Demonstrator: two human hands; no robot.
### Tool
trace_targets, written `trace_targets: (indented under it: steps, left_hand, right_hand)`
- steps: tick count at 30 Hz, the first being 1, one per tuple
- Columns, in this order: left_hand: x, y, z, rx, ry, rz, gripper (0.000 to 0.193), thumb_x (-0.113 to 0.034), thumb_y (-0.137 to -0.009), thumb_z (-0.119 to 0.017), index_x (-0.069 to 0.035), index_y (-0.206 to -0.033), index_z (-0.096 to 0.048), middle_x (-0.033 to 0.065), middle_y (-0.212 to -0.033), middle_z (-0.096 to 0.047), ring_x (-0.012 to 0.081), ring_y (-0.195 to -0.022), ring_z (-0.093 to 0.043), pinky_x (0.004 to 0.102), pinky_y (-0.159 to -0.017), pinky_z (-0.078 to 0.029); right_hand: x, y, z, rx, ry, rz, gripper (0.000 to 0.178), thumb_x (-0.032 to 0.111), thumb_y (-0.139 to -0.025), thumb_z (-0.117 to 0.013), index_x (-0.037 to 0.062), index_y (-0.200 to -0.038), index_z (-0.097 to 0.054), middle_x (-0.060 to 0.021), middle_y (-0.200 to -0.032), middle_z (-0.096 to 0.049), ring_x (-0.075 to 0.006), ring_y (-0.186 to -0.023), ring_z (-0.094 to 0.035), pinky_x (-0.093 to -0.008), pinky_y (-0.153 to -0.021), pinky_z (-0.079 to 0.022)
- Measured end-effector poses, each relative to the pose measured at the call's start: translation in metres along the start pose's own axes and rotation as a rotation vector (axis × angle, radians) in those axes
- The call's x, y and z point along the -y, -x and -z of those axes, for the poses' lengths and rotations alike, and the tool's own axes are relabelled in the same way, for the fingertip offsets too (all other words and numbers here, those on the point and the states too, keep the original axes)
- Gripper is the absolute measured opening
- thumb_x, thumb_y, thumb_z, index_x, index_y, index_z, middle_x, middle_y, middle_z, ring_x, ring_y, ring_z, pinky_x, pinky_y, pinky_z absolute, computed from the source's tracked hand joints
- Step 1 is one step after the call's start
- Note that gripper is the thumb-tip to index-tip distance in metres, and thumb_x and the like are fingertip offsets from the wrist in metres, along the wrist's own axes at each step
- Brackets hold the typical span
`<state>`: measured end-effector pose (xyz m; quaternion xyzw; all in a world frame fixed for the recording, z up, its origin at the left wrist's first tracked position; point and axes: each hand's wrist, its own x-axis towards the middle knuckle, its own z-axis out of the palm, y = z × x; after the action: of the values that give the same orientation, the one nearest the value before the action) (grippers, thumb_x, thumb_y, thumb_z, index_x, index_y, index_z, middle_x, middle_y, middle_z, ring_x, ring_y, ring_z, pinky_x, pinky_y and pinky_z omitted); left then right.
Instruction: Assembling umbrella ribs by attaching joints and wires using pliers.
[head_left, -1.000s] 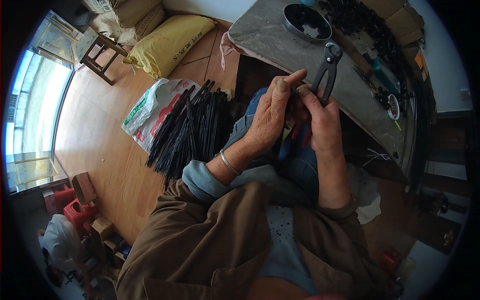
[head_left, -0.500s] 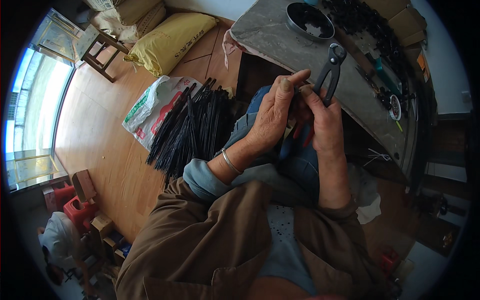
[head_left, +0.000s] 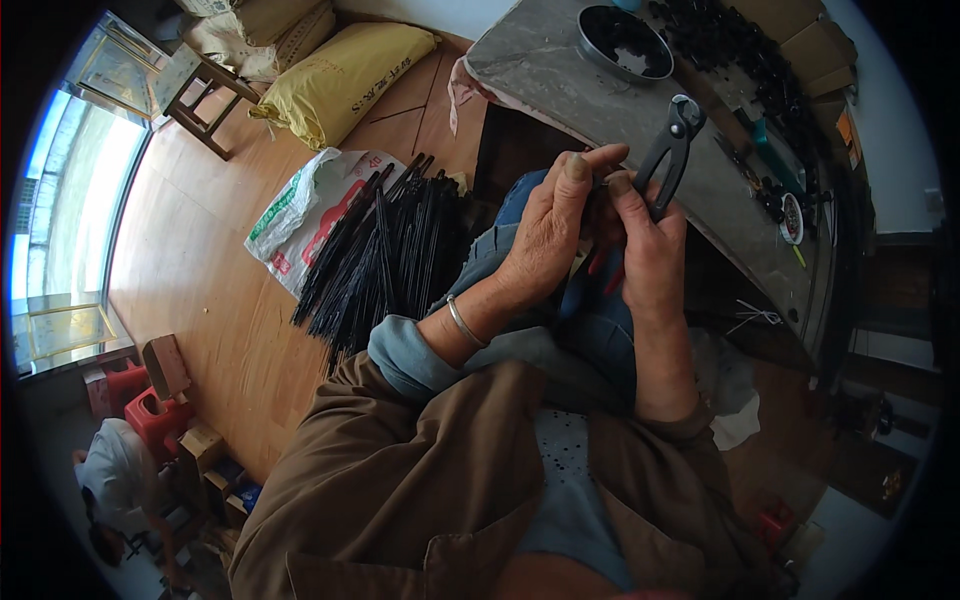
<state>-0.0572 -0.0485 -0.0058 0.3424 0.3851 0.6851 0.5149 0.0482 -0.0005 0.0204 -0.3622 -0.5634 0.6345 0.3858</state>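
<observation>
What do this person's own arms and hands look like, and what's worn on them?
The left hand and right hand are gloveless. A silver-coloured bangle circles the left wrist, near a bunched grey-blue cuff. On the right, a brown sleeve ends near the elbow, leaving the wrist bare.

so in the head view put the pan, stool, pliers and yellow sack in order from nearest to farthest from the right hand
From the right hand:
1. Pliers: in its grip.
2. Pan: ahead, on the table.
3. Yellow sack: ahead and left, on the floor.
4. Stool: farther left, past the yellow sack.
</observation>
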Motion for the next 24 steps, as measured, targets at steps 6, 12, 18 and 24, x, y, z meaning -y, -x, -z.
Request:
trace_targets:
  steps: [6,12,18,24]
  left_hand:
    - [0.0007,-0.0023,0.0003,-0.012,-0.009,-0.027,0.063,-0.052,-0.1,-0.027,-0.002,-0.13,-0.049,0.0031,-0.101,-0.062,0.0047,-0.071,-0.051,0.0197,-0.066,-0.042]
    - [-0.0013,-0.0011,0.0002,-0.002,0.016,-0.015,0.064,-0.053,-0.1,-0.026,-0.002,-0.131,-0.048,0.0038,-0.102,-0.061,0.0051,-0.074,-0.052,0.0207,-0.067,-0.044]
    - [0.0035,-0.0022,0.001,0.018,0.009,-0.044,0.062,-0.051,-0.1,-0.027,-0.001,-0.131,-0.048,0.004,-0.1,-0.06,0.0058,-0.073,-0.053,0.0209,-0.067,-0.045]
    - [0.002,-0.003,0.0001,0.016,0.072,-0.014,0.06,-0.049,-0.101,-0.028,-0.001,-0.128,-0.05,0.0032,-0.095,-0.061,0.0062,-0.074,-0.052,0.0216,-0.069,-0.046]
  right_hand:
    - [-0.0019,-0.0024,-0.0005,-0.013,-0.02,0.015,0.02,0.023,-0.095,-0.058,0.0039,-0.09,-0.061,0.0024,-0.066,-0.054,-0.0049,-0.055,-0.051,-0.0181,-0.044,-0.039]
    - [-0.0012,-0.0029,0.0005,0.015,-0.024,0.021,0.019,0.022,-0.094,-0.058,0.0038,-0.089,-0.062,0.003,-0.067,-0.053,-0.0048,-0.057,-0.049,-0.0196,-0.05,-0.041]
    - [-0.0013,-0.003,0.0009,0.005,-0.049,-0.014,0.018,0.02,-0.094,-0.058,0.0038,-0.089,-0.062,0.0032,-0.068,-0.054,-0.0051,-0.057,-0.051,-0.0199,-0.051,-0.041]
    - [-0.0002,0.0004,-0.002,-0.022,0.078,0.033,0.019,0.02,-0.094,-0.059,0.0009,-0.094,-0.063,0.0007,-0.073,-0.059,-0.0069,-0.062,-0.055,-0.0213,-0.054,-0.044]
